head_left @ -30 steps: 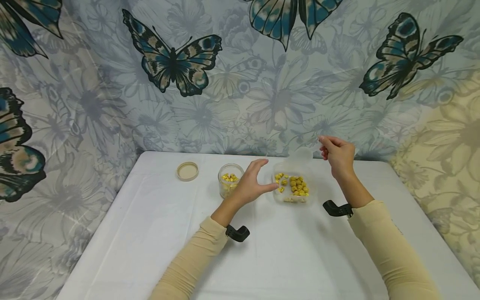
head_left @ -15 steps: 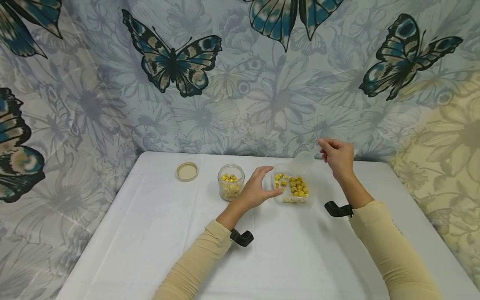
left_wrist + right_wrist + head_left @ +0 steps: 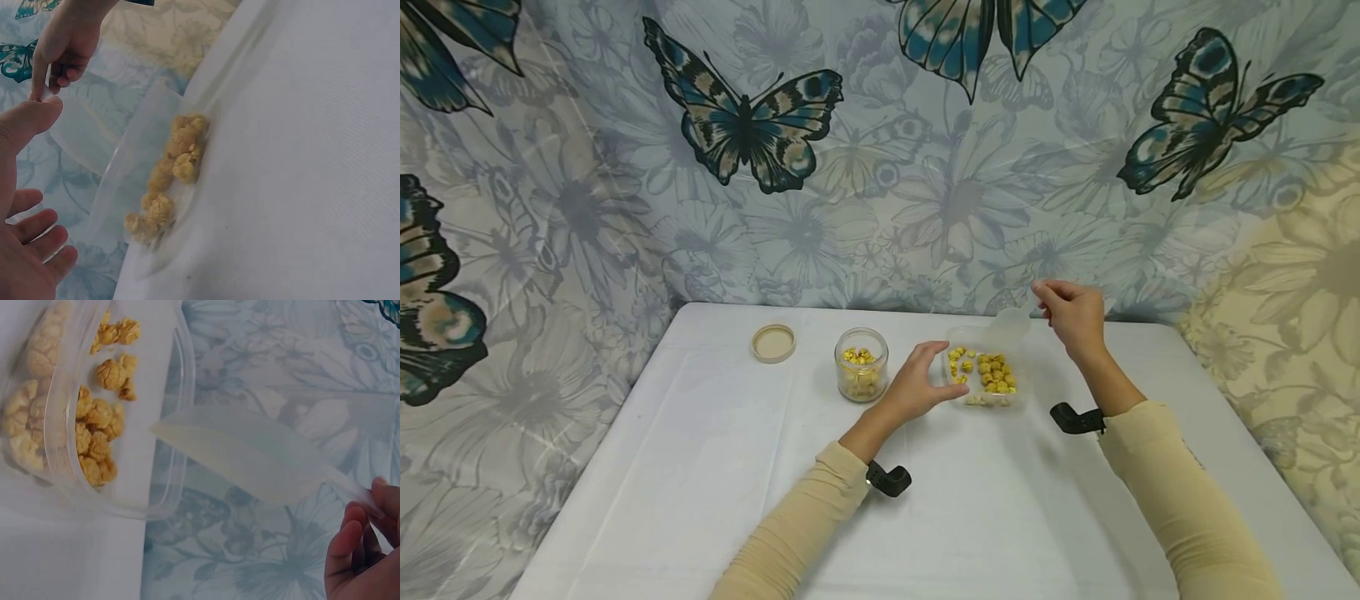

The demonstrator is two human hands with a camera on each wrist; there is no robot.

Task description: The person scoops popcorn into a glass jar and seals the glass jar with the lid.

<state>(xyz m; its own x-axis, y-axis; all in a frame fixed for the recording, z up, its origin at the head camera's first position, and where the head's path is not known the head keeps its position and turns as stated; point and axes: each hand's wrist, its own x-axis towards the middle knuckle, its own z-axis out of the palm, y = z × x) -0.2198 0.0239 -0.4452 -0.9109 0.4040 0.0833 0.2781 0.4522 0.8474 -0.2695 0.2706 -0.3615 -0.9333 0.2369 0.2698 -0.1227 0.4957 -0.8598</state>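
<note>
Looks to me like scooping is about to start: right of centre, the right hand [image 3: 1077,317] pinches the scoop's [image 3: 250,456] handle, bowl sloping down-left by the rim of the tub [image 3: 189,381] of popcorn [image 3: 997,372]. The left hand [image 3: 917,383], at the tub's left, grips nothing, thumb and fingers spread. Next probably calls for steadying the tub and dipping the scoop.

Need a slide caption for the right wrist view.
Right hand pinching a translucent scoop near a clear container of popcorn.
</note>
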